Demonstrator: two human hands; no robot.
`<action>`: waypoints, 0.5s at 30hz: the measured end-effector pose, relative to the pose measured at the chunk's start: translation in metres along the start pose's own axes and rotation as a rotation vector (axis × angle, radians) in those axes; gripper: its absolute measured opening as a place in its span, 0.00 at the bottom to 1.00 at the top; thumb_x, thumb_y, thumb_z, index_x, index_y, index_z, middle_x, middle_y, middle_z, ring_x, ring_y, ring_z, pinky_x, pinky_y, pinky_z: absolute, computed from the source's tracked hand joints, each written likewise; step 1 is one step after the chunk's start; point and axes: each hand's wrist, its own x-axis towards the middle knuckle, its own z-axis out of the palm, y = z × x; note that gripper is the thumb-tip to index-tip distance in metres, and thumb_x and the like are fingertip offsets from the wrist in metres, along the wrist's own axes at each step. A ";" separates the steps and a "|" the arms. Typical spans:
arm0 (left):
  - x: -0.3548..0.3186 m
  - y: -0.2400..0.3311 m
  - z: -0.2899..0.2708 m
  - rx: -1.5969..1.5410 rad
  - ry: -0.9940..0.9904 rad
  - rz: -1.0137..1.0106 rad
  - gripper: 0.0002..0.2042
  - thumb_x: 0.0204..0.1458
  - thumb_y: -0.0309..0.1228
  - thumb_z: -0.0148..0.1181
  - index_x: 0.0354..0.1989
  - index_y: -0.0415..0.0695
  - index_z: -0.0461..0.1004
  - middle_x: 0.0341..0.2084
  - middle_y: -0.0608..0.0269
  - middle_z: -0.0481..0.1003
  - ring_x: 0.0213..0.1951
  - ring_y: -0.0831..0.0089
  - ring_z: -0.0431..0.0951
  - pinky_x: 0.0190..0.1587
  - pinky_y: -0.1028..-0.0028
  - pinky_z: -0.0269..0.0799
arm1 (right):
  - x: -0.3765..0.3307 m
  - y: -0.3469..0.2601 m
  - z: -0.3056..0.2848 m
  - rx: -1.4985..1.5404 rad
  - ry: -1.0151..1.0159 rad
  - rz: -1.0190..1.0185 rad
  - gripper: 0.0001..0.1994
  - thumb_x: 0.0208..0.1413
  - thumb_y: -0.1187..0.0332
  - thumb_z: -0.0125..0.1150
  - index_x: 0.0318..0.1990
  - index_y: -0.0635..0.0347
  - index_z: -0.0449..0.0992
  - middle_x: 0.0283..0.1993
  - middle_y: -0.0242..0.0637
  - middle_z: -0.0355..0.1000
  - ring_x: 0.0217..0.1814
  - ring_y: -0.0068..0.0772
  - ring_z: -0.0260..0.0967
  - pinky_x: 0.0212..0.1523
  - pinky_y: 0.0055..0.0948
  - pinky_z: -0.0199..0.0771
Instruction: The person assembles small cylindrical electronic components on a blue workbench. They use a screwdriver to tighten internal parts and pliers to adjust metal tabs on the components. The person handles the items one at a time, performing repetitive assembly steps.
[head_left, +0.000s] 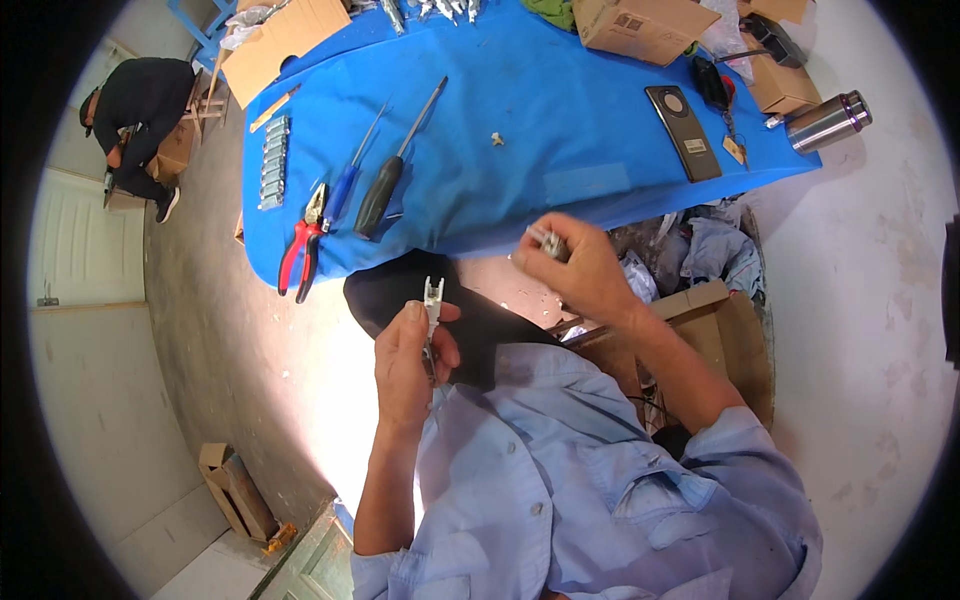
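Note:
My left hand (412, 358) grips a small white plastic part with metal prongs (432, 297), held upright over my lap. Up and to the right, my right hand (575, 265) pinches a small silvery metal piece (545, 240) near the front edge of the blue-covered table (560, 110). The two hands are apart. On the cloth lie a black-handled screwdriver (385, 190), a blue-handled screwdriver (345, 185), red-handled pliers (303, 245) and a tiny metal piece (497, 139).
A row of silvery parts (273, 160), a black flat device (684, 132), keys (722, 100), a steel flask (828, 120) and cardboard boxes (645, 25) sit on the table. An open carton (725, 335) with rags stands at my right. Another person (140, 110) crouches far left.

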 end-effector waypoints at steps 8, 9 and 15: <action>0.010 0.001 0.002 -0.117 -0.023 -0.027 0.23 0.73 0.49 0.44 0.45 0.40 0.78 0.17 0.68 0.72 0.14 0.84 0.64 0.16 0.81 0.54 | 0.114 -0.003 -0.031 -0.574 0.172 -0.310 0.16 0.56 0.61 0.67 0.49 0.58 0.84 0.37 0.48 0.81 0.35 0.49 0.79 0.39 0.41 0.78; 0.010 0.006 0.003 -0.160 -0.019 -0.037 0.23 0.74 0.48 0.43 0.45 0.40 0.78 0.16 0.67 0.72 0.14 0.84 0.63 0.15 0.81 0.54 | 0.126 0.002 -0.029 -0.590 0.167 -0.358 0.15 0.56 0.61 0.67 0.48 0.57 0.84 0.37 0.48 0.81 0.36 0.50 0.79 0.39 0.42 0.78; 0.021 0.011 0.003 -0.435 -0.035 -0.105 0.23 0.74 0.48 0.42 0.45 0.41 0.77 0.18 0.67 0.74 0.14 0.81 0.65 0.16 0.81 0.56 | 0.152 0.013 -0.024 -0.687 0.108 -0.398 0.15 0.58 0.59 0.67 0.48 0.57 0.84 0.39 0.48 0.82 0.38 0.53 0.80 0.39 0.43 0.77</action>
